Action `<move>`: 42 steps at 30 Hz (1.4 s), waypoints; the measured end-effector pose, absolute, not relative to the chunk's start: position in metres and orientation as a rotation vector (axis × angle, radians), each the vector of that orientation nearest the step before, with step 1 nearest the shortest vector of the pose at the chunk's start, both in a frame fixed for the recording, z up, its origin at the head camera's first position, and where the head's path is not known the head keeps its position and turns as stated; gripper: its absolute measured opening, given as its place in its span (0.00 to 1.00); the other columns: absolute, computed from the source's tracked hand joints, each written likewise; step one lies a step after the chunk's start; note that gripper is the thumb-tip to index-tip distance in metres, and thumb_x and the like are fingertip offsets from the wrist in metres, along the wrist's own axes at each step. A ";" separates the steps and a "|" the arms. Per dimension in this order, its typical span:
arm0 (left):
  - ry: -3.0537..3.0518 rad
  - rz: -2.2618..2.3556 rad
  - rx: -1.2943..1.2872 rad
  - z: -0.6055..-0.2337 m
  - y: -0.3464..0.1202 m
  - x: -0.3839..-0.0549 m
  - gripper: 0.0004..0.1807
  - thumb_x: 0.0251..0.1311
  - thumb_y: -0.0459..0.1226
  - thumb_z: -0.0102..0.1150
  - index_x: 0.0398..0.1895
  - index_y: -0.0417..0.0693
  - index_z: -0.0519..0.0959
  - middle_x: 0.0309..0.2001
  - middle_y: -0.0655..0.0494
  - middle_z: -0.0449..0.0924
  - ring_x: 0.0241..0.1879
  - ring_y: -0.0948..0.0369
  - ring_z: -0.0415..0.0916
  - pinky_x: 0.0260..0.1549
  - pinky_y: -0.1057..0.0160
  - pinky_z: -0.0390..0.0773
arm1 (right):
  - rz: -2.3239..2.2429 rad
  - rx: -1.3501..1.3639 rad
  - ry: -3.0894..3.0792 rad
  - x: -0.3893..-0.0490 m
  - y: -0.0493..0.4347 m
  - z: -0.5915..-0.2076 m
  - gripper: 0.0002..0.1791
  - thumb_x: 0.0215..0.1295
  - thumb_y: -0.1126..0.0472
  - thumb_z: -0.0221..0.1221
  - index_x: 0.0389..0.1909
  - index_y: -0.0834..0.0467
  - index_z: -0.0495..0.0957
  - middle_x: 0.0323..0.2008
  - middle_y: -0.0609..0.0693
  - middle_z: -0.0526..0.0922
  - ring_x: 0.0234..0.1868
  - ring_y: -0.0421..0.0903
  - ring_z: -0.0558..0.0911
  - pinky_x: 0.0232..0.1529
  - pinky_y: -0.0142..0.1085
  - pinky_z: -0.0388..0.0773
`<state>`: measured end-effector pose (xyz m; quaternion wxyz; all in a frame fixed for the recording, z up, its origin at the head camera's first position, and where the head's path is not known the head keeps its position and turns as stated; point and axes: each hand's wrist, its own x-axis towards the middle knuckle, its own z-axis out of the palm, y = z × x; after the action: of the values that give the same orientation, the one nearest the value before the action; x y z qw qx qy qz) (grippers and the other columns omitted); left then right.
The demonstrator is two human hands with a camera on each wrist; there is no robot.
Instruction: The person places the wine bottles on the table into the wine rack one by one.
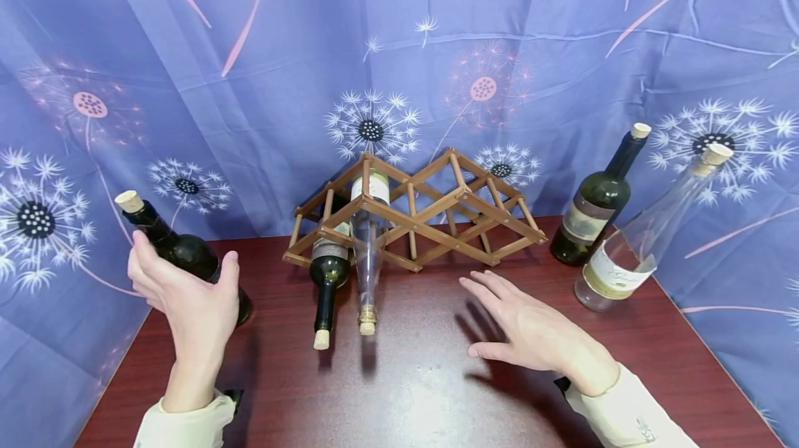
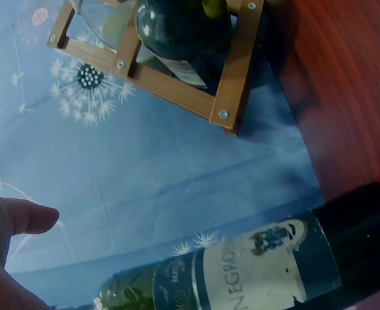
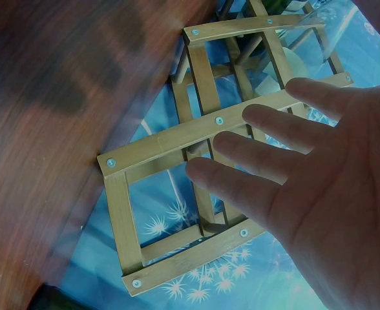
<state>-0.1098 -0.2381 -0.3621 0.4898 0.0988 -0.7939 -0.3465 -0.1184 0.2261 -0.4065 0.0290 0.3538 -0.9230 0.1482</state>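
At the left stands a dark corked wine bottle [image 1: 190, 252], partly hidden behind my left hand [image 1: 190, 299]. The thumb and fingers are spread beside it; in the left wrist view the thumb [image 2: 35, 217] is apart from that labelled bottle [image 2: 242, 274]. My right hand [image 1: 530, 326] hovers over the table, fingers extended and holding nothing, in front of the wooden wine rack [image 1: 437, 216]. Two bottles lie in the rack with corked necks towards me: a dark green bottle [image 1: 329, 269] and a clear bottle [image 1: 368, 247].
On the right stand another dark green corked bottle [image 1: 589, 209] and a clear corked bottle [image 1: 624, 264]. The reddish-brown table [image 1: 299, 399] meets a blue dandelion-print cloth [image 1: 281, 108] behind the rack and at both sides.
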 end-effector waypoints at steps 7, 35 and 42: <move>-1.959 -0.925 0.334 -0.363 -0.250 -0.111 0.59 0.60 0.38 0.73 0.86 0.46 0.43 0.81 0.45 0.47 0.79 0.54 0.43 0.76 0.54 0.46 | 0.448 1.086 -2.857 -0.118 0.226 -0.407 0.56 0.63 0.31 0.70 0.84 0.50 0.57 0.79 0.59 0.63 0.79 0.56 0.65 0.72 0.53 0.71; -2.087 -1.163 0.601 -0.374 -0.277 -0.121 0.54 0.59 0.36 0.72 0.84 0.45 0.50 0.79 0.41 0.54 0.77 0.45 0.57 0.77 0.54 0.55 | 0.456 1.082 -2.864 -0.118 0.226 -0.406 0.56 0.62 0.32 0.71 0.84 0.51 0.58 0.79 0.60 0.63 0.79 0.56 0.65 0.72 0.52 0.71; -2.115 -1.185 0.645 -0.372 -0.279 -0.122 0.53 0.61 0.37 0.72 0.83 0.45 0.49 0.78 0.41 0.56 0.76 0.45 0.58 0.76 0.52 0.57 | 0.457 1.083 -2.861 -0.119 0.225 -0.406 0.56 0.62 0.33 0.72 0.84 0.51 0.59 0.79 0.60 0.63 0.79 0.56 0.65 0.72 0.53 0.70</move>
<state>-0.1219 -0.2795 -0.3719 0.3112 0.2445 -0.8012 -0.4489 -0.1188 0.2253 -0.4063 0.0242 0.3500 -0.9247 0.1476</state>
